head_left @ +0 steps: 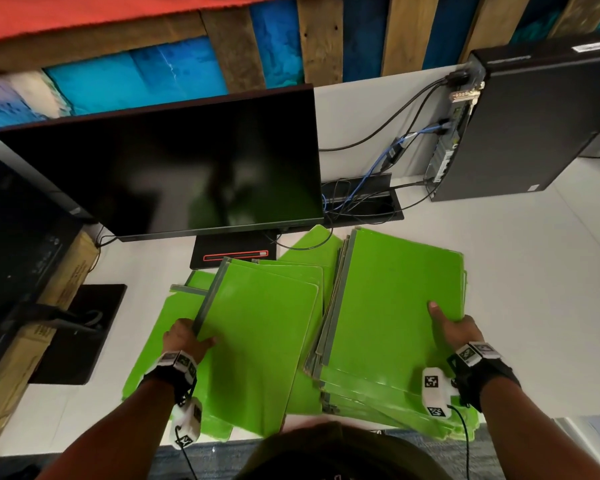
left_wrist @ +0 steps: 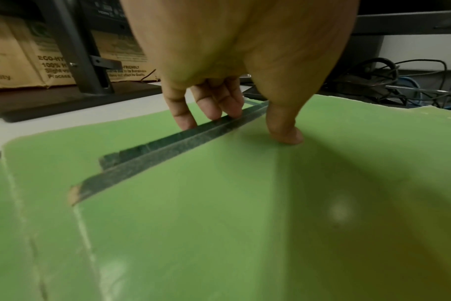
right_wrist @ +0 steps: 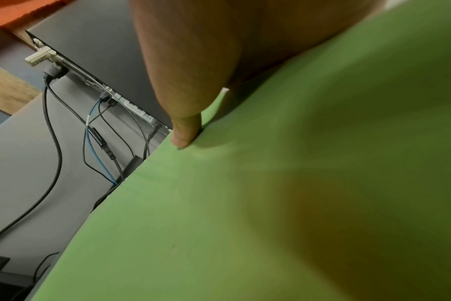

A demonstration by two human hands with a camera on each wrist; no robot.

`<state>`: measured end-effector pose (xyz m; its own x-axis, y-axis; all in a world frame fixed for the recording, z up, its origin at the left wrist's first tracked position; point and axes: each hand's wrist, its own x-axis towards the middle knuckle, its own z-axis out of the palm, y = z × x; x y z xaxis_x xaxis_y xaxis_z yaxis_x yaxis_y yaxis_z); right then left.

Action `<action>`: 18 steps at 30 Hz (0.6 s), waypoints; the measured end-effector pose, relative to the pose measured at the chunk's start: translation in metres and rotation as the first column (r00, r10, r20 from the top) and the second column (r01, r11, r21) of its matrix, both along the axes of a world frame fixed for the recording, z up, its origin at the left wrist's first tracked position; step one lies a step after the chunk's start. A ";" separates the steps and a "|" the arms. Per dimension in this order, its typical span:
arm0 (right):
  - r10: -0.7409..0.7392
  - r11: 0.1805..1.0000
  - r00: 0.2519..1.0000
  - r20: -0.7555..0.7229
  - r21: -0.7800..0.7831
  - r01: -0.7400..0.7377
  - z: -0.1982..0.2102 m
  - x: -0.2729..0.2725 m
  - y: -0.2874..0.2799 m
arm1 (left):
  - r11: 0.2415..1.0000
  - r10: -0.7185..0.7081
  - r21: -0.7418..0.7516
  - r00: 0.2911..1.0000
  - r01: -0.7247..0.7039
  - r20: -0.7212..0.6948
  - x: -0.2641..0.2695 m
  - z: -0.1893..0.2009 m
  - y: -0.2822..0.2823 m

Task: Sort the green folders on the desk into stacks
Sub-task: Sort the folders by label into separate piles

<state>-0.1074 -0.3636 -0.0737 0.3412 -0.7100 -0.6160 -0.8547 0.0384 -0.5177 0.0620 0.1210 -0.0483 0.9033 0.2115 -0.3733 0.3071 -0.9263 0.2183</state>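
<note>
Left hand (head_left: 184,337) pinches the left folder stack (head_left: 257,341); right hand (head_left: 456,329) grips the right folder stack (head_left: 395,306)

Two hands (head_left: 187,337) (head_left: 456,329); two stacks of green folders (head_left: 264,334) (head_left: 395,299); two monitors (head_left: 174,168) (head_left: 11,237); one computer tower (head_left: 534,123)

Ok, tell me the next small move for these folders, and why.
Probably lift the left bundle across onto the right stack. The left hand already grips its dark spine edge, thumb on top, while the right hand holds the right stack.
</note>
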 end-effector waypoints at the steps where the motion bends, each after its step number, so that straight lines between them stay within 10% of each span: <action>1: -0.002 1.000 1.000 0.001 -0.002 0.002 0.000 0.000 0.000 | 1.000 -0.011 -0.008 0.999 0.011 0.044 -0.001 0.000 -0.001; 10: -0.002 1.000 1.000 0.001 -0.005 0.002 -0.001 0.000 0.001 | 0.989 -0.040 -0.149 0.989 0.018 -0.145 0.010 -0.005 -0.005; 18: -0.008 1.000 1.000 -0.008 0.009 0.008 0.003 0.001 0.001 | 0.990 -0.081 0.101 0.984 0.098 -0.157 0.007 -0.008 -0.023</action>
<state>-0.1068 -0.3626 -0.0712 0.3307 -0.7070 -0.6251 -0.8584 0.0498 -0.5105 0.0689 0.0978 -0.0561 0.8550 0.1788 -0.4869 0.2435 -0.9672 0.0725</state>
